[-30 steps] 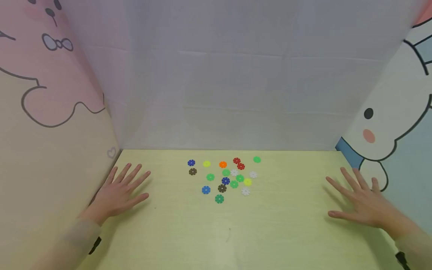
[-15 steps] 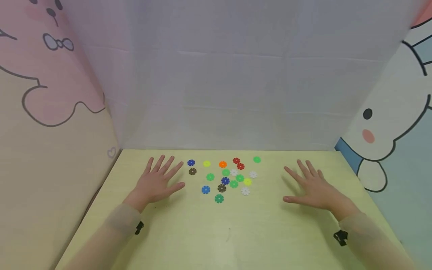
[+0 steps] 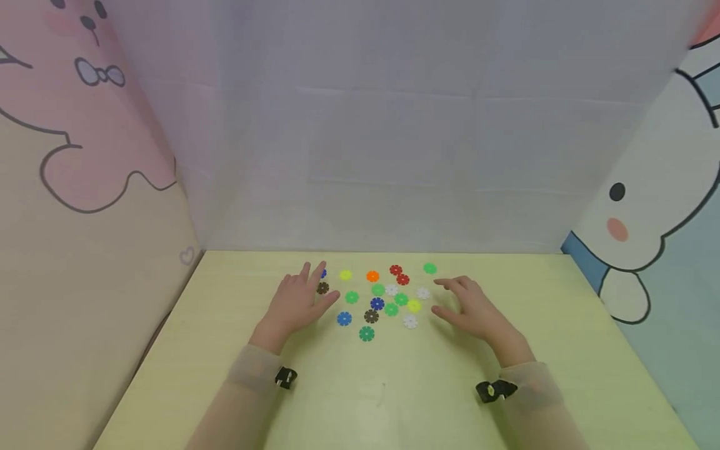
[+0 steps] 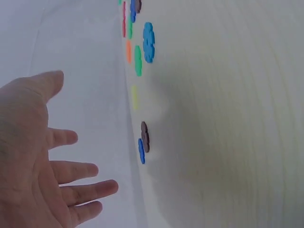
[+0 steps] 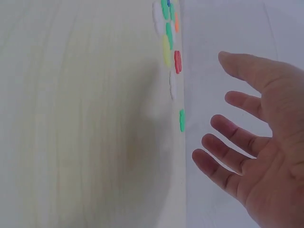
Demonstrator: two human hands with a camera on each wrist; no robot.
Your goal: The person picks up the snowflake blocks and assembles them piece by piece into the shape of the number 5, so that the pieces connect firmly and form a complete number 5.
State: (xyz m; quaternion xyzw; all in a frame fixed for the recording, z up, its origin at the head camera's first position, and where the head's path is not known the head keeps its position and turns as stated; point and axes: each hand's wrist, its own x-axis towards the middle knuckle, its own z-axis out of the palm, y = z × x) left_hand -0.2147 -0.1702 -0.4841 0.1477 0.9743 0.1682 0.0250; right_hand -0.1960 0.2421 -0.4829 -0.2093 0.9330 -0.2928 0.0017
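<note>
Flat, notched plastic discs in several colours lie loose near the back middle of the table. My left hand [image 3: 294, 305] hovers at their left side with fingers spread, partly covering a dark blue disc [image 3: 324, 274] beside a brown disc [image 3: 322, 288]. On the right, my right hand [image 3: 471, 309] hovers with fingers loosely bent, nearest a white disc [image 3: 423, 293] and a green disc [image 3: 430, 268]. Both palms hold nothing in the wrist views. Between the hands lie an orange disc [image 3: 372, 276], a light blue disc [image 3: 344, 319] and a dark green disc [image 3: 367, 334].
The pale wooden table [image 3: 382, 400] meets a white cloth backdrop [image 3: 360, 156] along its back edge. Side panels with cartoon drawings stand at left [image 3: 112, 300] and right [image 3: 675, 269]. A black strap [image 3: 495, 391] sits at the right wrist.
Both hands have moved inward from the table's sides to the two edges of the disc group. Their fingers are less widely spread. The discs have stayed in place.
</note>
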